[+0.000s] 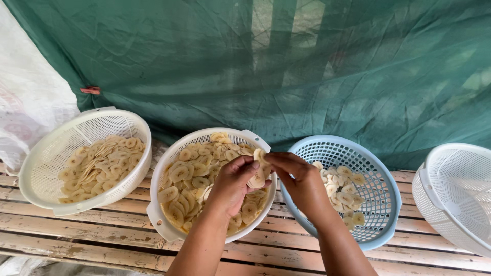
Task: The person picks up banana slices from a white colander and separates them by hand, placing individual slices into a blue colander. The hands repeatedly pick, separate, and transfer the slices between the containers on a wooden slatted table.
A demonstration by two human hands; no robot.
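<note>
A small stack of pale yellow banana slices (257, 179) is held above the rim between the cream perforated plastic basket in the middle (158, 217) and the light blue perforated plastic basket (381, 179), probably so that slices can be parted over both. The left hand (232, 184) is closed around the stack, fingers curled under it. The right hand (302, 181) is pinched shut on the topmost slice (260, 155). A second cream slice-filled basket (36, 168) and a white basket (455, 189) flank them on the slatted wooden tabletop (76, 230).
</note>
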